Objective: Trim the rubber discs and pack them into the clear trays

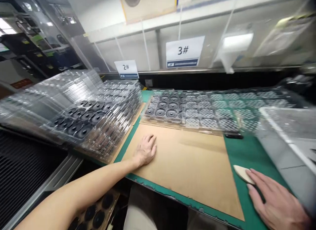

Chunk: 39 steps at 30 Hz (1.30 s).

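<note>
My left hand [146, 150] rests palm down on a flat brown cardboard sheet [190, 164], fingers loosely bent and nothing visible in them. At the right, my right hand [277, 198] has its fingers and thumb on a cream, pointed tool [243, 174] with a dark part under the fingers. Its exact kind I cannot make out. The tool lies over the green mat [256, 151], just beyond the cardboard's right edge. Behind the cardboard, a clear plastic tray [160, 119] holds several black ring-shaped parts [172, 113].
Stacked clear trays [116, 124] with black round parts stand at the left. More clear trays [207, 123] line the back. A white-grey bin [283, 144] borders the right side. Signs marked 2# [126, 68] and 3# [184, 52] hang behind. More black parts [98, 218] lie below the table edge.
</note>
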Motion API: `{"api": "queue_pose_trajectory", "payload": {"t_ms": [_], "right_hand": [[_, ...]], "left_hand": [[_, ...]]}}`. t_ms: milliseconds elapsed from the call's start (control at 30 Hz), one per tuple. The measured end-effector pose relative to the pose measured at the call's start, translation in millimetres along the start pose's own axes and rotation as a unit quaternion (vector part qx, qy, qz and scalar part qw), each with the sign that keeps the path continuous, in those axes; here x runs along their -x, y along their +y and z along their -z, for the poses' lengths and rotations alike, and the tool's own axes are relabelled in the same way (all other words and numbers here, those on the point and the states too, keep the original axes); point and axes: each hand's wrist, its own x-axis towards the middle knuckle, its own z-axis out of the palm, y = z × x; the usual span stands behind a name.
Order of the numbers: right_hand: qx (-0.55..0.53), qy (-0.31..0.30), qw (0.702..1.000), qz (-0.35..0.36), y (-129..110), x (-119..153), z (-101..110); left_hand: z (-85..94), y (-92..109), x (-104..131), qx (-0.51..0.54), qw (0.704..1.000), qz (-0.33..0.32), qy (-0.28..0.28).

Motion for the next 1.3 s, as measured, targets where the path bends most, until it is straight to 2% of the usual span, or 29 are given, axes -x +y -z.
{"api": "queue_pose_trajectory", "payload": {"t_ms": [233, 400, 867, 1300], "right_hand": [[0.018, 0.011, 1.0, 0.01, -12.6, -4.1, 9.3], [0.023, 0.039, 0.999, 0.03, -10.6, -4.7, 8.8], [0.038, 0.061, 0.996, 0.049, -6.3, -2.5, 0.7], [0.047, 0.039, 0.997, 0.04, -9.7, -1.9, 4.6]], "left_hand": [[-5.3, -6.7, -1.5, 0.007, 0.999, -0.015, 0.028], [-7.0, -9.3, -1.4, 0.004, 0.999, -0.019, 0.039], [-6.6, -10.9, -1.4, -0.007, 0.997, -0.023, 0.076], [-12.1, -15.3, -2.1, 0.008, 0.996, -0.028, 0.081]]}}
